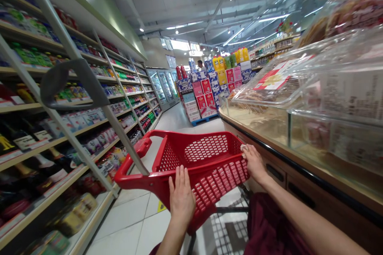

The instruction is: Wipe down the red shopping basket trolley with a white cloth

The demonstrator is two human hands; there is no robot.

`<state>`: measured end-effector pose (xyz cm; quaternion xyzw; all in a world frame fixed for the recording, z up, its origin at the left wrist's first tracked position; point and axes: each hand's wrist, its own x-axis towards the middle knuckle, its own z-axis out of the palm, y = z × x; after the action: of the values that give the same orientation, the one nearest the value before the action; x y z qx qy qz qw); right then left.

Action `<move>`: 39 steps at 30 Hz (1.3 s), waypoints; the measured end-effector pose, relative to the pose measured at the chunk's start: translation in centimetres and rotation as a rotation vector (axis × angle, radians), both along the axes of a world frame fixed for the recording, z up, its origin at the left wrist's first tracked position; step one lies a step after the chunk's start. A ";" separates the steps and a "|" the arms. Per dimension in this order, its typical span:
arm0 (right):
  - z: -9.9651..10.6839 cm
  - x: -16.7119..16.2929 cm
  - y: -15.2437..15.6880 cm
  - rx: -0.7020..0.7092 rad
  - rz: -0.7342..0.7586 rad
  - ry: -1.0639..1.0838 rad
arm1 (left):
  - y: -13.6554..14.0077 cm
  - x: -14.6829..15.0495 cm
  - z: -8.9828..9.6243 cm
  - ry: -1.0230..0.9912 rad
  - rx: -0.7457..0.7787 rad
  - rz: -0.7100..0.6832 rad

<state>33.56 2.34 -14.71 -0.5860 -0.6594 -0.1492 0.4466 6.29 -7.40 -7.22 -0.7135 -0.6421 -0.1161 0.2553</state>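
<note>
A red plastic shopping cart [209,171] with mesh-like sides stands sideways in front of me, its basket bare inside where I can see in. My left hand [181,195] lies flat on the near side wall, fingers straight and pointing up to the rim. At the basket's right end, my right hand [253,161] has its fingers curled over the rim. Something small and whitish shows at those fingertips, too small to name. A grey handle [74,83] on a metal pole rises from the cart's left end.
Shelves of bottles and packs [89,115] line the left side. On the right, a counter [299,135] carries clear plastic food boxes [338,83]. Stacked drink cartons [206,91] stand on a blue pallet [205,120] ahead, with a person [200,64] behind. Glass-door fridges [163,85] are farther back.
</note>
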 end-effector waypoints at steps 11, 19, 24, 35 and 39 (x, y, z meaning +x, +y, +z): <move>0.5 0.3 -0.6 0.009 0.110 0.041 | 0.1 0.2 0.1 -0.024 -0.028 0.014; 1.3 -1.4 -0.7 -0.018 0.279 -0.059 | -0.1 0.1 -0.1 -0.005 -0.019 -0.006; 1.7 -2.7 -0.8 0.020 0.182 -0.007 | 0.1 0.1 -0.5 -0.018 0.006 0.011; 2.2 -2.6 -1.0 -0.089 0.102 -0.021 | 0.2 0.0 -0.9 -0.012 0.014 0.003; 2.3 -5.4 -1.6 0.005 0.374 -0.189 | 0.3 -0.2 -1.0 0.003 0.026 -0.008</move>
<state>28.14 0.71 -12.42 -0.4357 -0.7953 -0.1196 0.4043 6.13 -7.11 -8.25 -0.7128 -0.6373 -0.1245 0.2650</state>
